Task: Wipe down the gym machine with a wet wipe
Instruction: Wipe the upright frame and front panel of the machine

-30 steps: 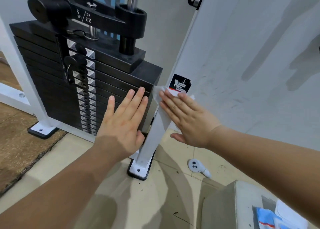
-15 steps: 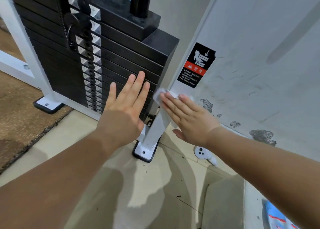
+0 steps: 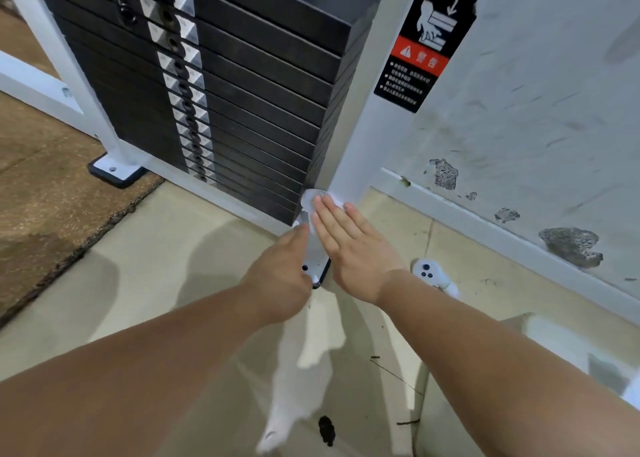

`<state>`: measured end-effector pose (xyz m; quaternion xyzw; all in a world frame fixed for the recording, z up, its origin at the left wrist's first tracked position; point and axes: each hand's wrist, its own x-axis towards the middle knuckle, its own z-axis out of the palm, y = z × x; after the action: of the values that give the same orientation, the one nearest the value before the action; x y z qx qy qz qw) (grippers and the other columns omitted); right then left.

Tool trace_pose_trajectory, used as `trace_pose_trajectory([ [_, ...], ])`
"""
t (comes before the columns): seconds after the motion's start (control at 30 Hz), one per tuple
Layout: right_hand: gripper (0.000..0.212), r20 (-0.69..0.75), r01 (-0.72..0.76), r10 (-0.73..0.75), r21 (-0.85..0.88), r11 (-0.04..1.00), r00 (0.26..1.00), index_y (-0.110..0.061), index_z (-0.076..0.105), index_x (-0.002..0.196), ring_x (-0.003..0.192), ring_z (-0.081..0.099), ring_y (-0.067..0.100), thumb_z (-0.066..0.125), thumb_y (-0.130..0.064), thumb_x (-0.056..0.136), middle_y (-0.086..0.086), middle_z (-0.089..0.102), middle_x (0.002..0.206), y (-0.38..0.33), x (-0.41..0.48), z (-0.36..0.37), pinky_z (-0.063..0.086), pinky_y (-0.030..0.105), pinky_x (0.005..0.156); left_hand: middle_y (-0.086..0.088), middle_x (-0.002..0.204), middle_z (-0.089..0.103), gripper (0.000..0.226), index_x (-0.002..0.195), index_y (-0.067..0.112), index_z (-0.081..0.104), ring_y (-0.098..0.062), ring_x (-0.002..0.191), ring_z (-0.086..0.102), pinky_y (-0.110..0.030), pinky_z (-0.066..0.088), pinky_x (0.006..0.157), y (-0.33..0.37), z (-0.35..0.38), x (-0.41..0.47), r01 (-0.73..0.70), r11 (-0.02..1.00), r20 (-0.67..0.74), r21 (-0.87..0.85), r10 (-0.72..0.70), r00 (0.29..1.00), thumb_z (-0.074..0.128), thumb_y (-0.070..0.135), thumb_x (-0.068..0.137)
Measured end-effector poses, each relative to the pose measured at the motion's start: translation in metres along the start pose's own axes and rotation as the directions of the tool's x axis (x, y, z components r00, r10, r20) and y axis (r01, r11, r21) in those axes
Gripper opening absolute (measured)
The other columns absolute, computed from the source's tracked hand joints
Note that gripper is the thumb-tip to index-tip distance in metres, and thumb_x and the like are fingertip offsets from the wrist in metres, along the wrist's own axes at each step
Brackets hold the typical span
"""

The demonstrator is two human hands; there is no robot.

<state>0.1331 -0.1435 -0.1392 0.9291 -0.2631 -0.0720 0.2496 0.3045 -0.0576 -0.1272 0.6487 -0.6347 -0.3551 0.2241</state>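
While flat on wet wipe [image 3: 312, 197], right hand [image 3: 349, 252] fingers [image 3: 328, 219] together, at post [image 3: 362, 138] foot edge.

Both bare arms stretch forward and down, meeting low at the white post [image 3: 367, 138]. The right forearm [image 3: 485, 346] comes in from the post's right, its wrist nearly straight. The right hand [image 3: 349, 245] lies flat against the post just above its foot, back of the hand up, fingers straight and close together, thumb tucked out of sight. Its fingertips press a wet wipe [image 3: 310, 198] onto the post. The left forearm [image 3: 156, 370] comes in from the post's left. The left hand [image 3: 280, 266] sits edge-on just beside the post's foot, fingers extended towards it and holding nothing. The two hands are near but apart.
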Motion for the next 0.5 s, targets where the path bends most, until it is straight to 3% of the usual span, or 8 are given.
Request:
trace_pose_trajectory([
  [0.1,0.072,-0.230,-0.077,0.132,0.233,0.969,0.964,0.005,0.022,0.158,0.157,-0.009,0.032,0.027,-0.017,0.090,0.020,0.005,0.167,0.003,-0.007,-0.005,-0.002,0.045,0.129,0.016,0.170,-0.006,0.093,0.162,0.030,-0.007,-0.005,0.156,0.003,-0.036,0.021,0.125,0.010,0.022,0.007,-0.095,0.990,-0.097,-0.100,0.085,0.992,0.048,0.006,0.091],
  [0.2,0.072,-0.325,-0.117,0.237,0.350,0.929,0.916,0.004,0.025,0.157,0.158,-0.003,0.032,0.034,-0.005,0.086,0.021,0.011,0.166,0.007,-0.012,-0.013,0.003,0.046,0.129,0.023,0.167,-0.012,0.093,0.160,0.036,-0.012,-0.015,0.157,0.007,-0.048,0.031,0.120,0.018,0.036,0.015,-0.146,0.989,-0.186,-0.032,0.137,0.973,0.042,0.019,0.087],
  [0.27,0.075,-0.327,-0.100,0.245,0.402,0.910,0.913,-0.001,0.019,0.159,0.158,-0.004,0.029,0.034,-0.002,0.085,0.020,0.012,0.166,0.010,-0.015,-0.017,0.004,0.045,0.129,0.020,0.168,-0.011,0.092,0.159,0.040,-0.011,-0.018,0.157,0.006,-0.053,0.029,0.120,0.025,0.042,0.022,-0.143,0.989,-0.194,0.040,0.149,0.970,0.041,0.022,0.086],
  [0.4,0.083,-0.276,-0.121,0.281,0.480,0.869,0.919,-0.010,0.008,0.162,0.158,-0.005,0.020,0.032,-0.003,0.083,0.012,0.012,0.167,0.020,-0.028,-0.026,0.004,0.041,0.129,0.008,0.167,-0.026,0.096,0.156,0.035,-0.022,-0.008,0.154,-0.018,-0.050,0.002,0.127,0.034,0.057,0.028,-0.077,0.987,-0.201,0.139,0.104,0.974,0.048,0.014,0.093],
  [0.5,0.080,-0.177,-0.139,0.269,0.528,0.838,0.947,-0.008,0.003,0.161,0.158,-0.006,0.016,0.027,-0.006,0.084,0.011,0.010,0.168,0.028,-0.039,-0.038,0.005,0.037,0.129,0.007,0.164,-0.034,0.091,0.158,0.029,-0.021,-0.010,0.154,-0.021,-0.050,0.004,0.127,0.037,0.069,0.034,-0.063,0.995,-0.242,0.078,0.080,0.967,0.046,0.018,0.098],
])
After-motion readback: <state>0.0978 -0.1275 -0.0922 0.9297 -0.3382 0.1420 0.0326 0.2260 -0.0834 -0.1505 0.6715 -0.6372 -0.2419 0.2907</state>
